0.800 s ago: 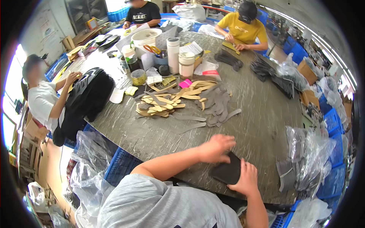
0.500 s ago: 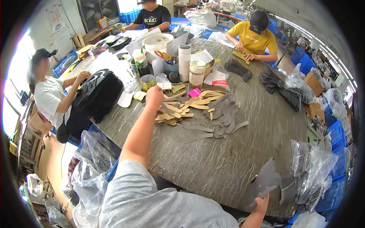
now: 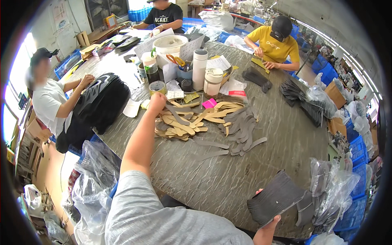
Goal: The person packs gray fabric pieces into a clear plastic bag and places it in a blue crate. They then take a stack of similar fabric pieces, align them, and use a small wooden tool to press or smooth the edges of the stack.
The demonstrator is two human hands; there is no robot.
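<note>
My left hand [image 3: 158,101] reaches to the far side of a loose pile of tan curved strips [image 3: 179,130]. Its fingers are closed at the upper end of a grey curved strip [image 3: 178,116], which lies over the tan ones. More grey curved strips [image 3: 243,130] are spread at the pile's right. Low on the right, my right hand [image 3: 269,226] grips a fanned stack of dark grey flat pieces [image 3: 275,197] from below. Its fingertips show at the stack's left edge; the rest is hidden behind it.
A white bucket [image 3: 170,44], a white bottle [image 3: 199,69], a lidded jar [image 3: 213,82] and orange-handled scissors [image 3: 175,60] crowd the table's middle. Clear plastic bags [image 3: 337,192] sit at the right edge. Three co-workers surround the table; one handles a black bundle [image 3: 100,100].
My left hand has moved left, and a grey strip now extends from it across the tan ones. The stack in my right hand has turned, showing its fanned layers.
</note>
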